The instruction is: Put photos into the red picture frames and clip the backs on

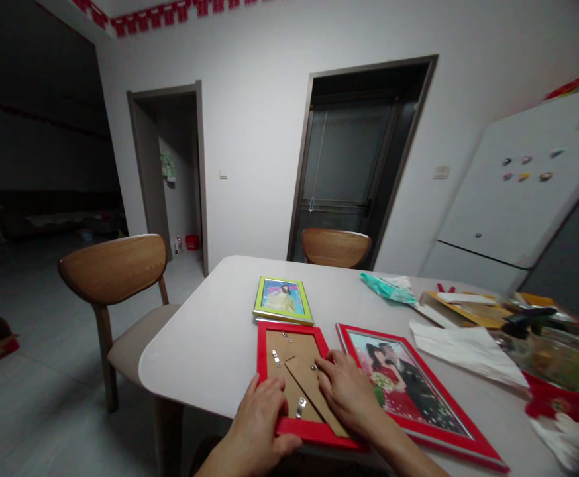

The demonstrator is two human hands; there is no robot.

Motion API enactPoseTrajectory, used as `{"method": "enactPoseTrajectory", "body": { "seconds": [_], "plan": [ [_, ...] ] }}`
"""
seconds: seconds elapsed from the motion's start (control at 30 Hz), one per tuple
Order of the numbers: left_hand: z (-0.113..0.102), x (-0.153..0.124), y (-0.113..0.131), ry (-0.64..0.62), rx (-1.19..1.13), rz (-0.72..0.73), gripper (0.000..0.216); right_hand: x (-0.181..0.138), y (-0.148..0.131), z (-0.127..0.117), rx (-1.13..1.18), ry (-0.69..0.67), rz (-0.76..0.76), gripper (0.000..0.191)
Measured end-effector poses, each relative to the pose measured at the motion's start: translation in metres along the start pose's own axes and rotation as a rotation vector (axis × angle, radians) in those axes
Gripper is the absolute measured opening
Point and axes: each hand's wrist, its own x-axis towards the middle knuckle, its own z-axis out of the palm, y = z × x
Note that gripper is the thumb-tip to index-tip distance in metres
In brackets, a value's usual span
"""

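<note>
A red picture frame [265, 348] lies face down at the near edge of the table, its brown backing board [289, 377] and easel leg facing up. Small metal clips [301, 407] sit along the backing. My left hand [264, 414] is closed on the frame's lower left corner, thumb along the bottom bar. Curled over the frame's right side, my right hand [346, 391] has its fingertips at a clip on that side; the palm hides part of the board and easel leg. To the right lies a larger red-framed photo [403, 381], face up. Behind is a yellow-green framed photo [282, 298].
White paper [468, 351], a teal-and-white wrapper [389, 289], a yellow envelope [468, 310] and a clear plastic container [552, 354] crowd the table's right side. Wooden chairs stand at the left [115, 271] and far side [336, 246]. A white fridge [528, 185] is at the right.
</note>
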Motion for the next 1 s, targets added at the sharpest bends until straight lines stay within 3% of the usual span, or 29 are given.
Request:
{"method": "enactPoseTrajectory", "body": {
  "seconds": [0.4, 0.63, 0.83, 1.0],
  "plan": [
    [-0.002, -0.001, 0.002, 0.014, 0.003, -0.013, 0.037, -0.007, -0.001, 0.0, 0.083, -0.031, -0.022, 0.031],
    [0.005, -0.001, -0.005, 0.032, -0.004, 0.013, 0.03, -0.035, -0.027, -0.017, 0.205, -0.151, -0.334, 0.028],
    [0.005, -0.002, -0.004, 0.042, -0.012, 0.023, 0.031, -0.044, -0.04, -0.032, 0.197, -0.208, -0.358, 0.023],
    [0.001, -0.004, -0.001, 0.051, -0.03, 0.014, 0.028, -0.044, -0.041, -0.029, 0.187, -0.225, -0.387, 0.027]
  ]
}}
